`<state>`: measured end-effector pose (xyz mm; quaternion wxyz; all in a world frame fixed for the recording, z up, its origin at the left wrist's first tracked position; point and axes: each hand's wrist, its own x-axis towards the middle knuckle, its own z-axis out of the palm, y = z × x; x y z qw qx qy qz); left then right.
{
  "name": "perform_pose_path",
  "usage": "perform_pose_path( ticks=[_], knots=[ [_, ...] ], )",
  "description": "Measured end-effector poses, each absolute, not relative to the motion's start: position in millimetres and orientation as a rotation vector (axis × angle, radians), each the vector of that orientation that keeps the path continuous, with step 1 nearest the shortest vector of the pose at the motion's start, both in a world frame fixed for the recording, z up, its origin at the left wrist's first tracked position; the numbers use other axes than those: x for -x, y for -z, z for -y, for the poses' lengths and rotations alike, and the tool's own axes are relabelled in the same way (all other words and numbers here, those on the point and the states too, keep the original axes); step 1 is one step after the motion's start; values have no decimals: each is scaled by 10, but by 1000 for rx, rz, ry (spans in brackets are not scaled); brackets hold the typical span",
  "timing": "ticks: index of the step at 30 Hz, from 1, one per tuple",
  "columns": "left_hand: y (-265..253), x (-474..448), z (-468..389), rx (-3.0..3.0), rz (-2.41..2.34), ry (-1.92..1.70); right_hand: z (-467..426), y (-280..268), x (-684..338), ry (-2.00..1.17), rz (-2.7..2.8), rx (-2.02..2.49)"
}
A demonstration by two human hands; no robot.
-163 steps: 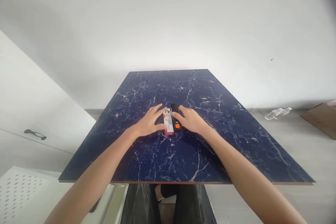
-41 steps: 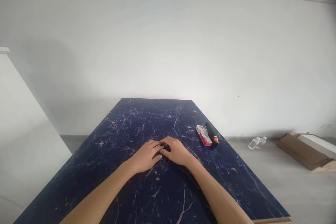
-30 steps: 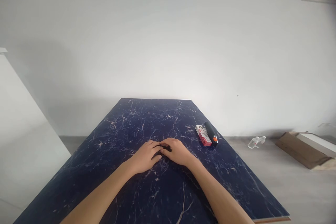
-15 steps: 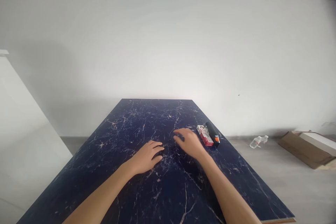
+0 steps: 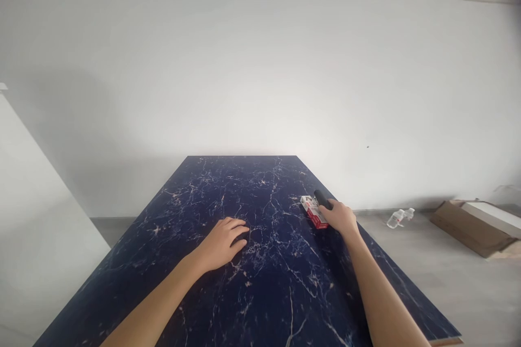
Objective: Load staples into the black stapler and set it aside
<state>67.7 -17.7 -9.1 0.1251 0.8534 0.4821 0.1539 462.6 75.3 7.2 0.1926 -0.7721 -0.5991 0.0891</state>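
Note:
My left hand [image 5: 223, 243] lies on the dark blue marbled table [image 5: 244, 184], fingers stretched out and slightly apart, holding nothing. At the table's right side my right hand [image 5: 342, 218] is closed around the near part of a black, roll-shaped object [image 5: 321, 197]. Only the far end of that object shows; its orange mark is covered by my hand. A red and white box [image 5: 312, 212] lies flat just left of it, close to my right thumb.
Beyond the table's far edge stands a pale wall [image 5: 244, 65]. A white panel or cabinet [image 5: 36, 217] rises at the left. On the floor at the right are clear plastic bottles [image 5: 395, 219] and an open cardboard box [image 5: 464, 227].
My right hand has moved right from the table's middle onto the black roll-shaped object and closed around it. My left hand has hardly shifted.

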Motion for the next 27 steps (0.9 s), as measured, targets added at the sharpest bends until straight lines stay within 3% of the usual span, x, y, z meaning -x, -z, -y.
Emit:
perform_pose_path(
  ticks=[18, 27],
  knots=[
    [103, -67, 274, -2341, -1557, -556, -246, -77, -1985, -445, 1916, 1541],
    [-102, 998, 286, -2141, -1682, -642, -213, -62, -1041, -862, 1905, 1358]
  ],
)
